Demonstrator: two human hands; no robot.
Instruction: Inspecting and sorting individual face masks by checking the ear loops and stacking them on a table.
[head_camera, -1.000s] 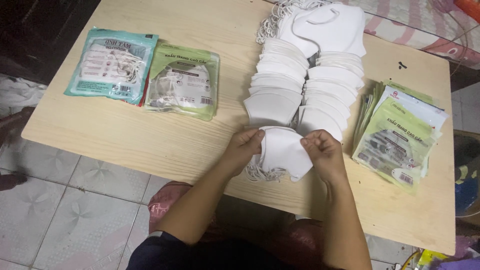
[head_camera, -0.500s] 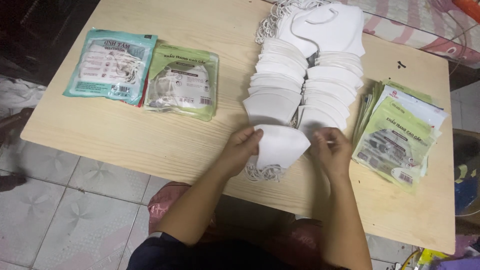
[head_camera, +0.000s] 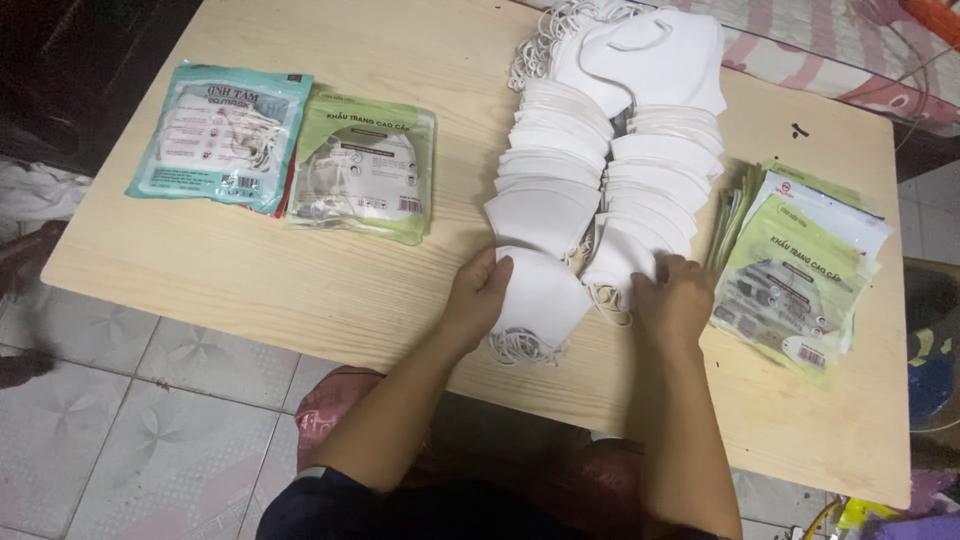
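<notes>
White folded mask (head_camera: 540, 295) lies on the wooden table (head_camera: 300, 290) near its front edge — the left hand (head_camera: 478, 300) grips its left side. The right hand (head_camera: 675, 300) rests half-curled on the nearest mask of the right row (head_camera: 655, 190) — beside the green packets (head_camera: 800, 270)

Both forearms are bare up to a dark short sleeve; the left hand (head_camera: 478, 300) and right hand (head_camera: 674, 300) wear no gloves or rings.
</notes>
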